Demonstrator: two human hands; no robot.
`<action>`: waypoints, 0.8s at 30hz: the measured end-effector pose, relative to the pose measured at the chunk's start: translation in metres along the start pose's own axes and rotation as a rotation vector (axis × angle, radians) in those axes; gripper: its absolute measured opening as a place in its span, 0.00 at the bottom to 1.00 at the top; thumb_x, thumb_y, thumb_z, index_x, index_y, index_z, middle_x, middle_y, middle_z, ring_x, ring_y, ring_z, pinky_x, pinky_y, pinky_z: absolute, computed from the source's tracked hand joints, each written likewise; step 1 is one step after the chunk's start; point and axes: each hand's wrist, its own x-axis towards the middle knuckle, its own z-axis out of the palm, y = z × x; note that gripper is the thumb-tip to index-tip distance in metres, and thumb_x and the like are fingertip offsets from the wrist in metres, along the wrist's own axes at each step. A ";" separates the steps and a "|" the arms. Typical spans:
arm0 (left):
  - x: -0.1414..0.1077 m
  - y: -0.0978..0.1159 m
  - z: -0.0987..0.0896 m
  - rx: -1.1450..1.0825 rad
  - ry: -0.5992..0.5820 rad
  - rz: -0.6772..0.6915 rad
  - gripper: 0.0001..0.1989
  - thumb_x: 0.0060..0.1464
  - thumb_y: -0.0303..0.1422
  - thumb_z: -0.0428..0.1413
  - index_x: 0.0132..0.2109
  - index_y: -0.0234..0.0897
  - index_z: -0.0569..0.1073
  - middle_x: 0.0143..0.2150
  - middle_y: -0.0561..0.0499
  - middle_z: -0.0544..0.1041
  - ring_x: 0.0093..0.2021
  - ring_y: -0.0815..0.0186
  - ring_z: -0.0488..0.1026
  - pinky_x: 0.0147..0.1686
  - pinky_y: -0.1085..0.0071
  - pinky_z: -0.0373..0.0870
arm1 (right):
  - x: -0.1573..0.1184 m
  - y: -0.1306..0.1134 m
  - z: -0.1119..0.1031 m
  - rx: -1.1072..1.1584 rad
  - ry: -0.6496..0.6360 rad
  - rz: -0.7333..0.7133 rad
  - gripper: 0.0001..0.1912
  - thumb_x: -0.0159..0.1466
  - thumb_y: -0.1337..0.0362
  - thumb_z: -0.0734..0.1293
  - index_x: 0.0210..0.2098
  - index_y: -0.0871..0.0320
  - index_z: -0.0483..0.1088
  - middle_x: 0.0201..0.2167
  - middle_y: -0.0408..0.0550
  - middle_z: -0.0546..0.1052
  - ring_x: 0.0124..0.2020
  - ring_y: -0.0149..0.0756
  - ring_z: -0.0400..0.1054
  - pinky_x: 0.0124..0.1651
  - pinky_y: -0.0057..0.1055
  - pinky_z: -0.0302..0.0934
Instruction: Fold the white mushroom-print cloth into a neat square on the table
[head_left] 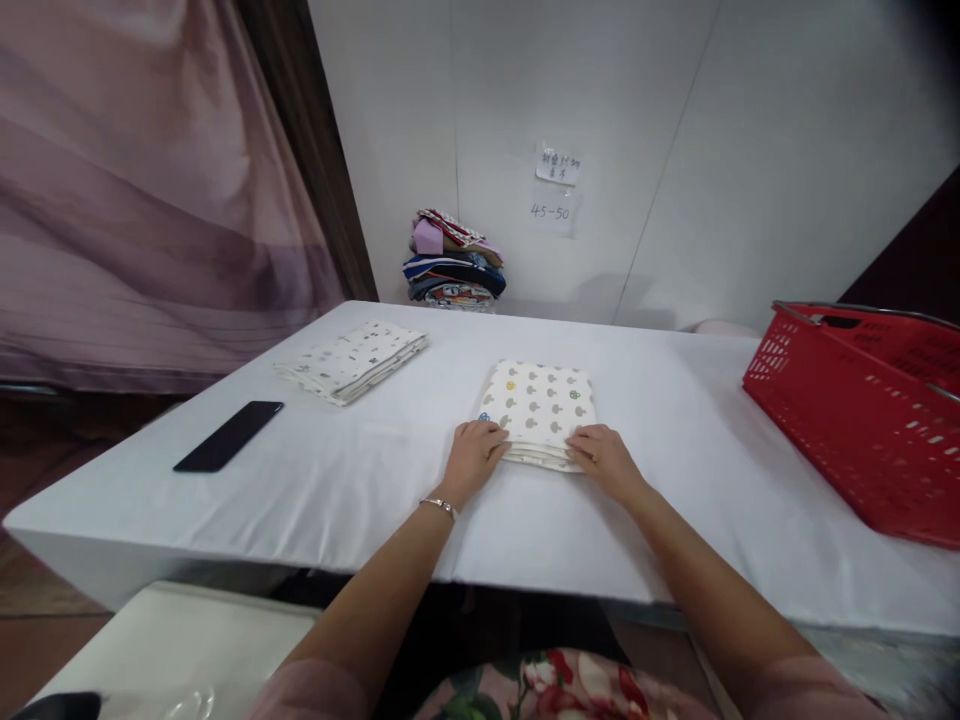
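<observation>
A white cloth with a grey tree-like print [536, 405] lies folded into a thick square on the white table. My left hand [476, 455] grips its near left corner, fingers bent over the edge. At the near right corner my right hand [602, 458] holds the same cloth between thumb and fingers. The layered folds show along the near edge between both hands. Farther left on the table lies a second folded white cloth with small dark prints [360, 360], touched by neither hand.
A black phone [229, 437] lies at the table's left. A red basket [862, 420] stands at the right end. Behind the table's far edge is a stack of folded clothes [454, 265] against the wall. The white table [337, 500] has its near edge beneath my forearms.
</observation>
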 end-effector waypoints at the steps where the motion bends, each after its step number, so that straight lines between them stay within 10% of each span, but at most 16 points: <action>1: 0.001 0.000 -0.001 0.002 -0.010 -0.002 0.10 0.57 0.35 0.51 0.43 0.44 0.75 0.42 0.49 0.74 0.45 0.62 0.68 0.49 0.59 0.60 | 0.000 0.000 0.002 -0.015 -0.007 -0.006 0.12 0.65 0.60 0.60 0.39 0.53 0.75 0.37 0.48 0.75 0.40 0.38 0.65 0.44 0.38 0.58; 24: 0.009 0.003 0.006 -0.004 0.007 0.009 0.11 0.61 0.33 0.46 0.37 0.41 0.73 0.36 0.50 0.73 0.42 0.64 0.66 0.48 0.61 0.59 | -0.014 -0.003 0.022 0.029 0.215 0.031 0.12 0.66 0.65 0.58 0.41 0.56 0.72 0.38 0.49 0.73 0.42 0.39 0.64 0.44 0.38 0.58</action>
